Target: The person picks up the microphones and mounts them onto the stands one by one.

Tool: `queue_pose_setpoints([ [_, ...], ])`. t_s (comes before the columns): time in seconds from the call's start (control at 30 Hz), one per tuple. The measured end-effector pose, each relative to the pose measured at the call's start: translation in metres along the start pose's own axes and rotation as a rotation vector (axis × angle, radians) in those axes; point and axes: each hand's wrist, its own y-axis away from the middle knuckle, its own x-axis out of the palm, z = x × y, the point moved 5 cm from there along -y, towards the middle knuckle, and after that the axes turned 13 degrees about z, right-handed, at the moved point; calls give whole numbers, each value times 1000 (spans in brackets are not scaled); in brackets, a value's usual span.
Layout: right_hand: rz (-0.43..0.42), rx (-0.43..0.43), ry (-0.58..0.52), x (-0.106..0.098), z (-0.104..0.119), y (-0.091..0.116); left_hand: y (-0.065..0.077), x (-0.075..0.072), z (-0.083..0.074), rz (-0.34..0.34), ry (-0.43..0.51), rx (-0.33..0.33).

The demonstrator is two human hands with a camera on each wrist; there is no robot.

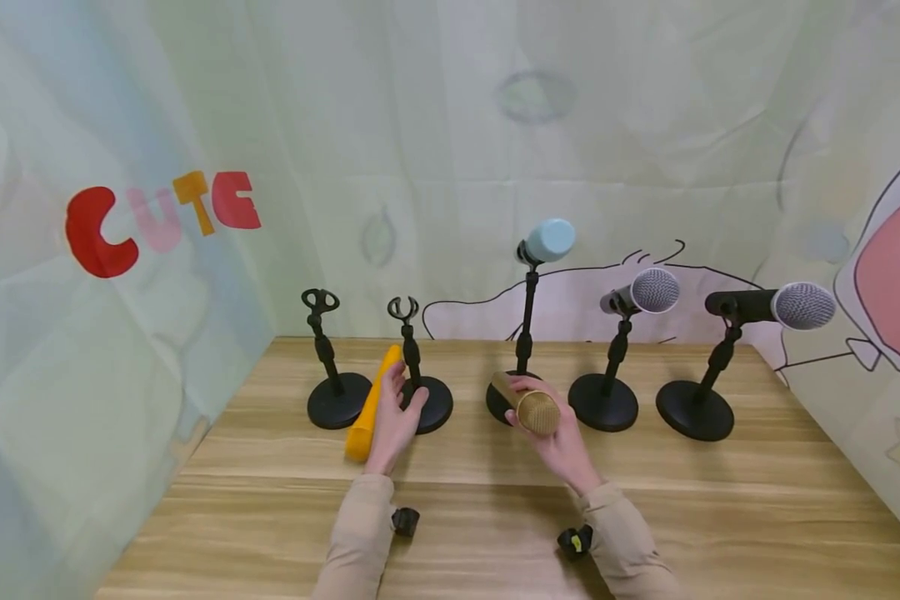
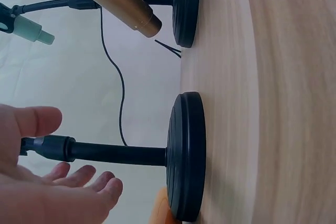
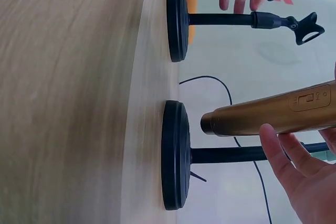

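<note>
My right hand (image 1: pixel 558 433) grips a gold microphone (image 1: pixel 512 387) around its body, its mesh head toward me. In the right wrist view, the gold microphone (image 3: pixel 273 111) slants with its narrow end above a stand's base. My left hand (image 1: pixel 399 421) has its fingers loosely extended and holds nothing. It hovers beside an empty microphone stand (image 1: pixel 412 358), whose forked clip shows above the fingers. In the left wrist view, thumb and fingers lie apart near that stand's pole (image 2: pixel 115 153). A tapered yellow-orange tube (image 1: pixel 365 429) lies left of this hand, partly covered by it.
Another stand with a bare clip (image 1: pixel 335 392) is at far left. A stand behind my right hand carries a light blue microphone (image 1: pixel 551 240). Farther right, stands hold a silver-headed microphone (image 1: pixel 654 290) and a black one (image 1: pixel 753 306). A printed curtain (image 1: pixel 330 125) hangs behind the wooden table (image 1: pixel 487 542).
</note>
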Motion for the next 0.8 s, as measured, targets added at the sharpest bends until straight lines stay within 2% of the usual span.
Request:
queue_pose_setpoints([
  [0.33,11,2,-33,0,2,0,0,2,-1,78,-27,56],
  [0.67,-25,-35,-20,-3,6,-1,-1,5,-5,61,-53,133],
  [0.8,-35,-34,-31,-4,7,-1,-1,8,-6,58,-79,130],
])
